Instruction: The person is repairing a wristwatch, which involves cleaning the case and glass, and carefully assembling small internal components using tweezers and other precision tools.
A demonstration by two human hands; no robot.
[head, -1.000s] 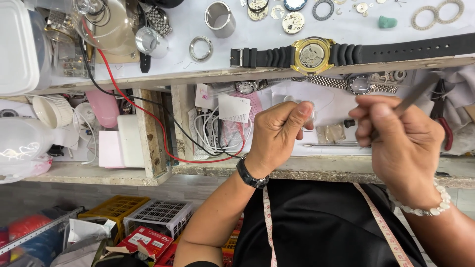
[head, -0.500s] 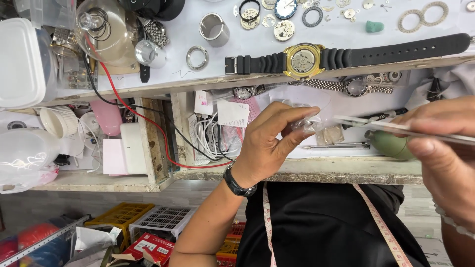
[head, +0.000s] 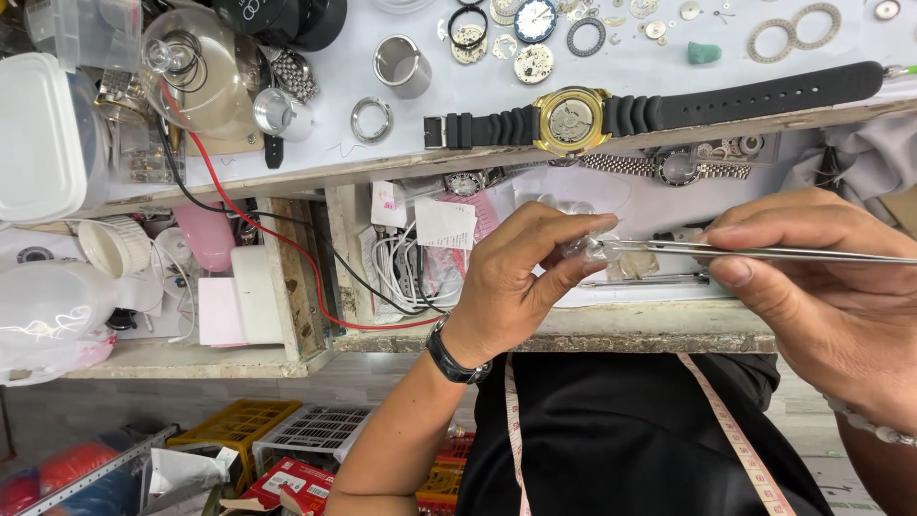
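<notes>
Left hand (head: 521, 277): your fingertips pinch a small clear bag (head: 585, 249), held up in front of you.
Right hand (head: 821, 287): clenched round thin metal tweezers (head: 764, 252); you've got the tips right at the bag.
Watch (head: 573, 119): gold case on a black strap, flat on the desk (head: 630, 72), above both your hands.
Tape measure (head: 735, 440): draped over your chest, below the right hand.

Light: bright, even, soft shadows.
Glare: on the clear glass dome (head: 205, 81), far beyond the left hand (head: 516, 282).
Blur: right hand (head: 831, 287) slightly soft, close to camera.
</notes>
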